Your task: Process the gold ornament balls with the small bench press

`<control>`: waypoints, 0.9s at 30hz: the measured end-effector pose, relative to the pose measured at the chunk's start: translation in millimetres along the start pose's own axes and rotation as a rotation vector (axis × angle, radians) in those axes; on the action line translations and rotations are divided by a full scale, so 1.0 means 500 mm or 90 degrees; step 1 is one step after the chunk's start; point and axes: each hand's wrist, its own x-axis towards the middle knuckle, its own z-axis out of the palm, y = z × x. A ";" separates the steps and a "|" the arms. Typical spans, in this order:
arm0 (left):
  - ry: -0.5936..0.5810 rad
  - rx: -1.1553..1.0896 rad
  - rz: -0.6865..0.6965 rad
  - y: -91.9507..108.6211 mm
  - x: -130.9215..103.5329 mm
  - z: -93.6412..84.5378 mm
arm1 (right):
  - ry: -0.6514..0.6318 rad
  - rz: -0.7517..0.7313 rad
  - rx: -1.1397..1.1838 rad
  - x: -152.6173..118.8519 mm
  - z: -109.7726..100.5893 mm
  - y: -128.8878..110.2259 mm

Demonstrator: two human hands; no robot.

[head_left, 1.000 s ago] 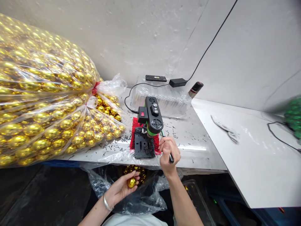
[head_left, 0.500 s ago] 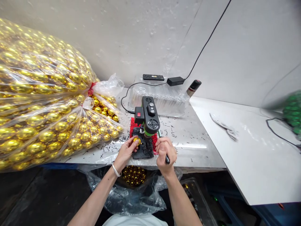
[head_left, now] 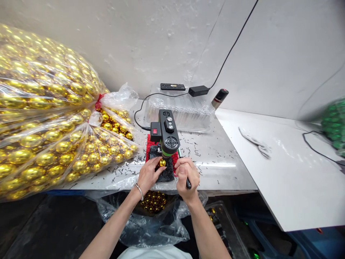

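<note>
Gold shiny ball (head_left: 162,163) now sits pinched by the left hand (head_left: 147,175) under the black-and-green bench press (head_left: 165,133), moved up from below; right hand (head_left: 186,173) stays clenched on its black lever handle (head_left: 188,184).

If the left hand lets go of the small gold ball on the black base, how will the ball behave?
The gold ball is round and glossy, so it would probably roll off the flat black base and feel slippery. It looks small and likely hollow, like the hundreds packed in the clear bag, so probably very light. The left hand pinches it.
</note>
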 end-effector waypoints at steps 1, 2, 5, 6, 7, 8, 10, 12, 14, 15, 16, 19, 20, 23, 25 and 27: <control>0.007 0.028 0.017 -0.001 -0.001 0.003 | 0.002 -0.001 0.003 0.000 0.000 0.000; 0.014 0.052 0.027 -0.003 -0.002 0.006 | 0.004 -0.003 0.006 -0.001 0.000 0.001; 0.034 0.089 0.038 -0.008 -0.007 0.012 | 0.007 -0.006 0.014 -0.013 0.001 0.009; 0.038 0.093 0.040 -0.010 -0.009 0.013 | 0.005 -0.006 0.014 -0.019 0.003 0.014; 0.041 0.094 0.041 -0.011 -0.010 0.014 | 0.002 -0.008 0.012 -0.027 0.006 0.019; 0.042 0.095 0.043 -0.011 -0.011 0.015 | 0.001 -0.011 0.008 -0.035 0.009 0.025; 0.044 0.097 0.045 -0.012 -0.011 0.016 | 0.009 -0.026 -0.001 -0.050 0.019 0.039; 0.048 0.097 0.047 -0.011 -0.011 0.016 | 0.036 -0.043 -0.012 -0.063 0.030 0.051; 0.047 0.094 0.049 -0.011 -0.010 0.016 | 0.068 -0.049 -0.017 -0.073 0.041 0.063; 0.046 0.091 0.050 -0.010 -0.010 0.015 | 0.081 -0.048 -0.016 -0.078 0.045 0.068; 0.045 0.089 0.049 -0.010 -0.010 0.014 | 0.088 -0.046 -0.014 -0.081 0.048 0.073; 0.033 0.084 0.044 -0.007 -0.010 0.010 | 0.051 -0.074 -0.011 -0.091 0.051 0.083; 0.027 0.083 0.040 -0.007 -0.010 0.009 | 0.033 -0.090 -0.012 -0.091 0.050 0.084; 0.016 0.069 0.026 -0.007 -0.006 0.012 | 0.028 -0.087 0.000 -0.078 0.043 0.070; 0.024 0.048 0.016 -0.008 -0.002 0.014 | 0.061 -0.033 0.016 -0.052 0.034 0.047; 0.046 0.020 0.003 -0.006 -0.002 0.012 | 0.086 0.020 0.023 -0.016 0.022 0.020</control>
